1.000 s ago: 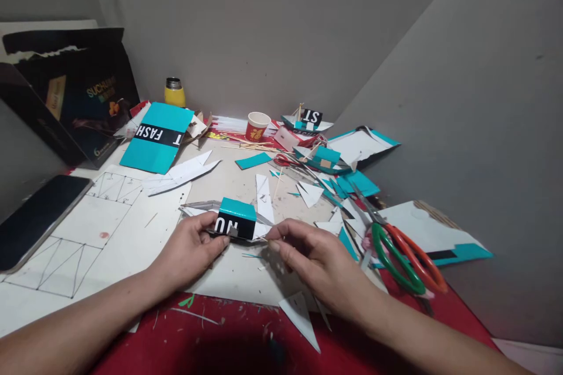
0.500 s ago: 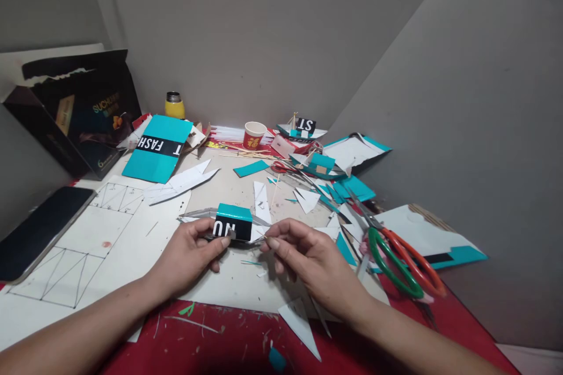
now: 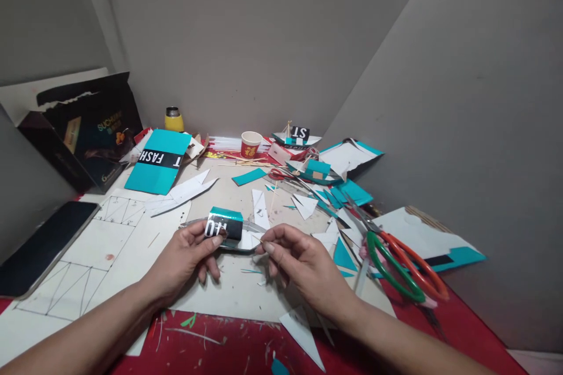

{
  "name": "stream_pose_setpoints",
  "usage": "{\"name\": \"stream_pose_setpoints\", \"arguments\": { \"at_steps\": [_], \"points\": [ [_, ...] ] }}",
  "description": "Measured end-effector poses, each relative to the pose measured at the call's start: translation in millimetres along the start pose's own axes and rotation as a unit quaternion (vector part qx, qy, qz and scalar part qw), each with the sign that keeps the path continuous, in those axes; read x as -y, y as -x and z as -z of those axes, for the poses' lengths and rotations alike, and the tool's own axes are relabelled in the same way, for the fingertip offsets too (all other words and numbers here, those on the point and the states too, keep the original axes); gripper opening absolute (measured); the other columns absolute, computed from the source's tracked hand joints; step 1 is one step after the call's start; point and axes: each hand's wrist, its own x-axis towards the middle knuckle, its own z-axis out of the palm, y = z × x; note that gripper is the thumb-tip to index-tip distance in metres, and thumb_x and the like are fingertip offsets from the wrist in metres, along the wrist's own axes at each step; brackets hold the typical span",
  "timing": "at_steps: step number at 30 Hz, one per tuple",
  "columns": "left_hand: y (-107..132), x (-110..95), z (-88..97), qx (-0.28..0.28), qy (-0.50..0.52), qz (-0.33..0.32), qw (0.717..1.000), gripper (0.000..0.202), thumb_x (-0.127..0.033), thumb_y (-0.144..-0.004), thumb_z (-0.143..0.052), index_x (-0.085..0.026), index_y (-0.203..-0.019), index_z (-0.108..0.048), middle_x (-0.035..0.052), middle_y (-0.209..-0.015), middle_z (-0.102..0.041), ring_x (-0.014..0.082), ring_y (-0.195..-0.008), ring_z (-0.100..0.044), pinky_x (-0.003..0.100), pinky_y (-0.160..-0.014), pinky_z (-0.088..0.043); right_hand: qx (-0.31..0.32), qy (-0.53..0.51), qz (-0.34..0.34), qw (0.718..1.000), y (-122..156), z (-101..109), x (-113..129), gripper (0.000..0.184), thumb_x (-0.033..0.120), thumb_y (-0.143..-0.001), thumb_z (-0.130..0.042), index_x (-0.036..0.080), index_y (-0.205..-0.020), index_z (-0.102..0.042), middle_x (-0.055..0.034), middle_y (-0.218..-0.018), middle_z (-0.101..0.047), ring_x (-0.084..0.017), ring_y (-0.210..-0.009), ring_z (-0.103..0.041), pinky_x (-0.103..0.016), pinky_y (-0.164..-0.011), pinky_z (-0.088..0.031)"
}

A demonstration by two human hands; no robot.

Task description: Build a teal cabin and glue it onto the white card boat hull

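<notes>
A small cardboard boat point(image 3: 248, 243) with a curved teal-and-black roof point(image 3: 229, 228) is held just over the pale work sheet. My left hand point(image 3: 193, 252) grips its left part, thumb pressed on the near side of the roof and fingers beneath. At the boat's right end, my right hand point(image 3: 292, 255) pinches what looks like a thin wooden stick point(image 3: 258, 239), its tip pointing at the hull. Most of that stick is hidden by the fingers. Whether the right fingertips also touch the hull, I cannot tell.
Scissors with green and orange handles point(image 3: 396, 266) lie at right among card scraps. Two more cardboard boats point(image 3: 314, 171) stand behind, near a red paper cup point(image 3: 251, 146). A phone point(image 3: 48, 246), a drawn plan point(image 3: 65, 281) and a black box point(image 3: 88, 135) are at left.
The boat has shifted slightly left and tilted in my left hand, showing more of its right interior. My right hand stays at its right end. The head view has tipped up a little.
</notes>
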Motion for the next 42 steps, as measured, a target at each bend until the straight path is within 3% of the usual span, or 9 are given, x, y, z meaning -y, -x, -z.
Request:
{"name": "stream_pose_setpoints", "arguments": {
  "at_steps": [6,10,15,21,24,27,29,35,42],
  "points": [
    [-1,-9,3.9,-0.013,0.071,-0.005,0.997,0.026,-0.033,-0.081,-0.071,-0.015,-0.098,-0.061,-0.0009,-0.057,-0.064,0.0047,-0.038,-0.053,0.010,-0.034,-0.033,-0.039,0.043,0.077,0.995,-2,1,1,0.016,0.033,-0.090,-0.057,0.017,-0.088,-0.060,0.0003,-0.069,-0.063,-0.008,-0.052,-0.056,-0.020,-0.048,-0.045],
    [3,-18,8.3,-0.013,0.078,-0.013,0.997,0.024,-0.033,-0.082,-0.069,-0.014,-0.096,-0.062,0.0002,-0.050,-0.063,0.0044,-0.037,-0.050,0.010,-0.035,-0.034,-0.071,0.100,0.217,0.968,-7,7,-2,0.019,0.019,-0.092,-0.053,0.022,-0.109,-0.061,-0.0013,-0.080,-0.067,-0.010,-0.057,-0.061,-0.022,-0.050,-0.050],
    [16,-33,2.2,0.019,0.048,-0.016,0.999,0.025,-0.033,-0.083,-0.069,-0.013,-0.097,-0.064,0.0012,-0.058,-0.066,0.0043,-0.040,-0.052,0.010,-0.038,-0.038,-0.083,0.297,0.474,0.825,-17,14,10,0.036,0.002,-0.087,-0.051,0.019,-0.116,-0.061,-0.0095,-0.096,-0.069,-0.019,-0.091,-0.065,-0.034,-0.077,-0.056],
    [31,-46,-18.9,0.054,0.033,0.016,0.998,0.028,-0.039,-0.083,-0.067,-0.013,-0.094,-0.066,-0.0007,-0.049,-0.060,0.0064,-0.039,-0.053,0.012,-0.040,-0.039,-0.006,0.414,0.580,0.702,-21,6,26,0.025,0.013,-0.088,-0.056,0.005,-0.112,-0.061,-0.0175,-0.096,-0.071,-0.025,-0.088,-0.064,-0.040,-0.076,-0.056],
    [38,-54,-19.7,0.037,0.001,0.025,0.999,0.044,-0.053,-0.087,-0.056,-0.011,-0.081,-0.068,0.0043,-0.051,-0.063,0.0100,-0.040,-0.055,0.018,-0.042,-0.043,-0.023,0.341,0.507,0.791,-15,5,33,0.019,0.011,-0.091,-0.048,0.010,-0.097,-0.066,-0.0101,-0.079,-0.070,-0.018,-0.070,-0.063,-0.030,-0.063,-0.052],
    [44,-62,-17.7,-0.069,-0.029,-0.047,0.996,0.041,-0.053,-0.085,-0.059,-0.014,-0.092,-0.069,0.0060,-0.078,-0.071,0.0111,-0.057,-0.060,0.020,-0.053,-0.048,-0.031,0.165,0.265,0.950,-5,5,41,0.022,0.023,-0.090,-0.053,0.015,-0.074,-0.064,0.0003,-0.059,-0.058,-0.011,-0.053,-0.053,-0.022,-0.049,-0.043],
    [44,-63,-20.7,-0.094,-0.049,-0.065,0.992,0.034,-0.046,-0.082,-0.067,-0.019,-0.102,-0.067,0.0044,-0.095,-0.070,0.0121,-0.073,-0.062,0.020,-0.064,-0.050,0.005,0.040,0.111,0.993,2,4,44,0.029,0.036,-0.086,-0.059,0.015,-0.067,-0.062,0.0039,-0.054,-0.049,-0.008,-0.046,-0.044,-0.020,-0.042,-0.037],
    [34,-46,-38.8,0.031,-0.037,-0.002,0.999,0.025,-0.041,-0.081,-0.068,-0.016,-0.085,-0.069,0.0015,-0.074,-0.066,0.0119,-0.064,-0.056,0.022,-0.062,-0.046,0.073,-0.070,-0.029,0.994,14,0,30,0.036,0.049,-0.078,-0.067,0.013,-0.074,-0.066,0.0027,-0.057,-0.055,-0.007,-0.046,-0.046,-0.019,-0.045,-0.041],
    [26,-31,-35.7,0.023,-0.096,0.054,0.994,0.039,-0.050,-0.081,-0.064,-0.014,-0.064,-0.062,-0.0016,-0.055,-0.056,0.0112,-0.053,-0.049,0.023,-0.056,-0.039,-0.110,0.072,0.136,0.982,27,34,17,0.020,0.034,-0.089,-0.059,0.018,-0.084,-0.070,-0.0014,-0.065,-0.068,-0.011,-0.055,-0.061,-0.021,-0.051,-0.050]
  ]
}}
